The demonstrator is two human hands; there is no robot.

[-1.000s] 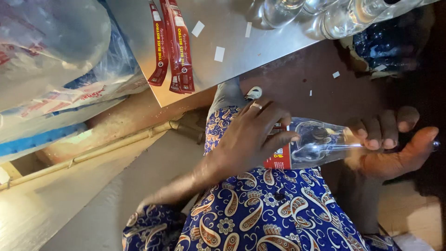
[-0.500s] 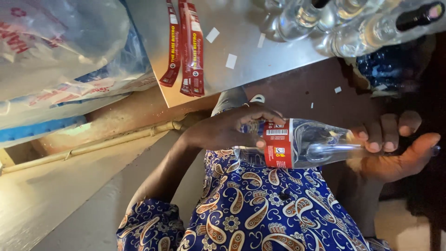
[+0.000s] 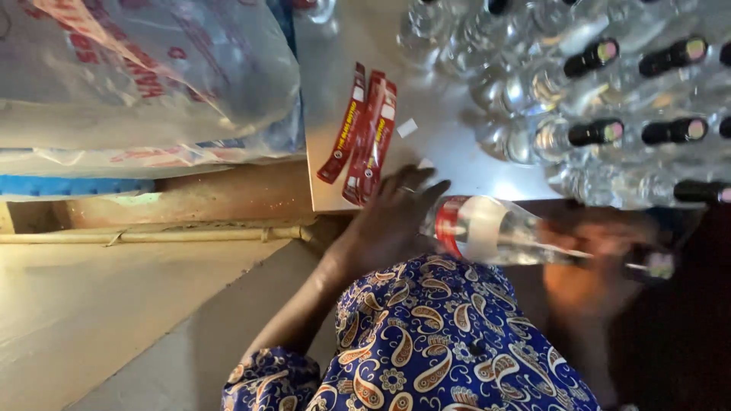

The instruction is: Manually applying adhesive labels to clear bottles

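A clear bottle (image 3: 495, 232) with a red and white label lies sideways over the lap, just near the worktop (image 3: 449, 164) edge. The left hand (image 3: 388, 221) wraps its fingers around the bottle's base. The right hand (image 3: 598, 266), blurred, closes around the neck. On the worktop, red label strips (image 3: 362, 137) lie to the left and capped clear bottles (image 3: 609, 114) stand far right. Plastic sacks (image 3: 137, 84) sit far left.

We see a shiny metal table (image 3: 457, 164). On it lie red label strips (image 3: 364, 137), a small white paper scrap (image 3: 407, 127), and clear dark-capped bottles (image 3: 594, 99) lying crowded together.
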